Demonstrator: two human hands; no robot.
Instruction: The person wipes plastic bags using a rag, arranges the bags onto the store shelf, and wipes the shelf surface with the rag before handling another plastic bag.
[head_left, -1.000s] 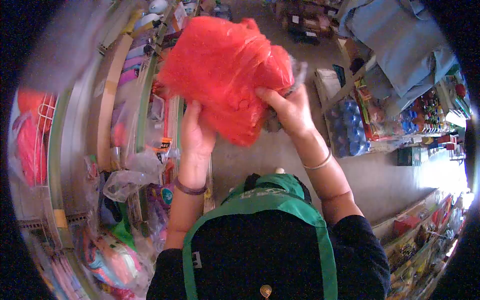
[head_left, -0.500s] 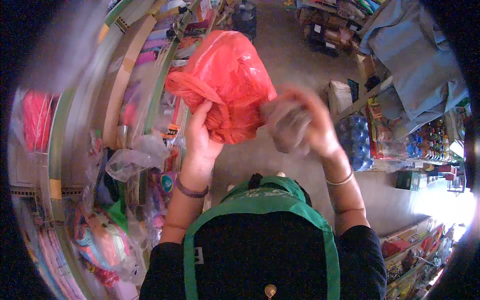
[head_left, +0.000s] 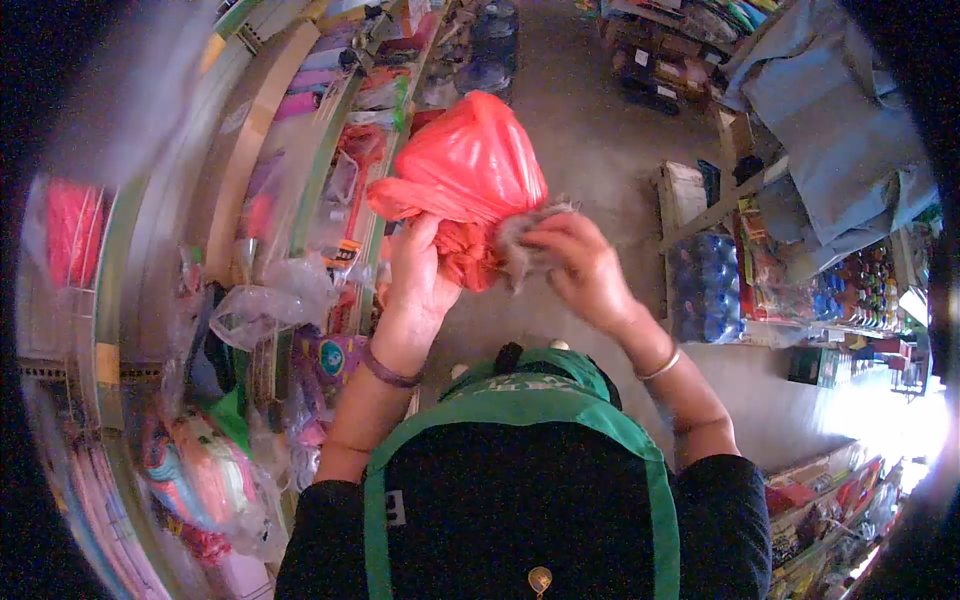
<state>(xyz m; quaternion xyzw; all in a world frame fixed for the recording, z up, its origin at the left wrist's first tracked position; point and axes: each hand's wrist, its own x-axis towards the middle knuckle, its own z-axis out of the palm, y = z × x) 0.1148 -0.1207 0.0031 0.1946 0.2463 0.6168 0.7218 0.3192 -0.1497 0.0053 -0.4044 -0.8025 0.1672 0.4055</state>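
A red plastic bag [head_left: 475, 150], bulging at the top and bunched below, is held up in front of me. My left hand [head_left: 415, 260] grips its gathered lower part, with the thumb pressed against the plastic. My right hand [head_left: 585, 265] is closed on a greyish-brown cloth [head_left: 525, 245], which lies against the right side of the bag. What is inside the bag is hidden. I wear a green apron [head_left: 520, 405] over a black shirt.
Shelves with wrapped goods [head_left: 200, 470] run along my left, with clear plastic wrapping [head_left: 275, 305] hanging out. On the right are packs of blue bottles [head_left: 705, 290] and a grey-blue sheet [head_left: 830, 130] draped over a rack. A grey floor aisle [head_left: 580, 100] runs ahead.
My right hand has moved left and brought the cloth against the bag. The bag has come slightly lower, and its bulging top looks smaller.
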